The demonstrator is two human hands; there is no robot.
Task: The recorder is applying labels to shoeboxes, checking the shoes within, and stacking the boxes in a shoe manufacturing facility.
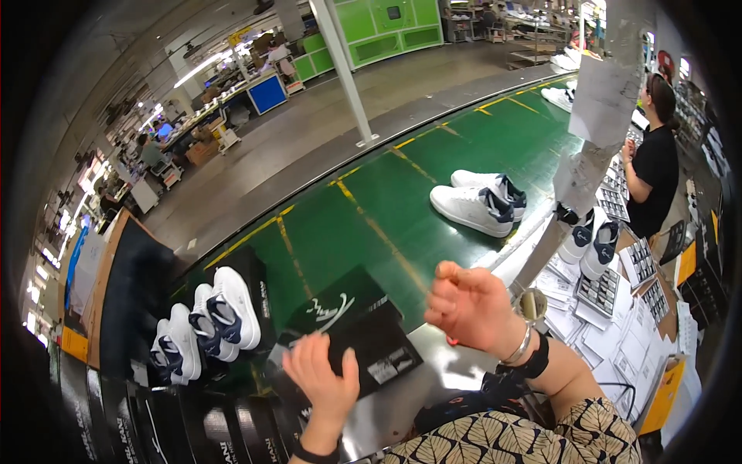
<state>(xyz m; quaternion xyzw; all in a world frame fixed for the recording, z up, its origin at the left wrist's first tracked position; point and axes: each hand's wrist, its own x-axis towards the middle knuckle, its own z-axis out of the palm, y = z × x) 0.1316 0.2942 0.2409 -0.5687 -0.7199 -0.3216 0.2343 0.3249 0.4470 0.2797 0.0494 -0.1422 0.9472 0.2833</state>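
The left hand (325, 379) is spread open, fingers apart, hovering at the near edge of a black shoebox (352, 329) that lies on the steel worktop (456, 371) beside the green conveyor belt (386, 209). The right hand (471, 305) is curled into a loose fist just right of the box; something small and red shows under it, too small to tell. Left of the box white-and-navy sneakers (220, 313) stand on black boxes. Farther along the belt lies another white pair (479, 203). A person in black (655, 174) stands at far right.
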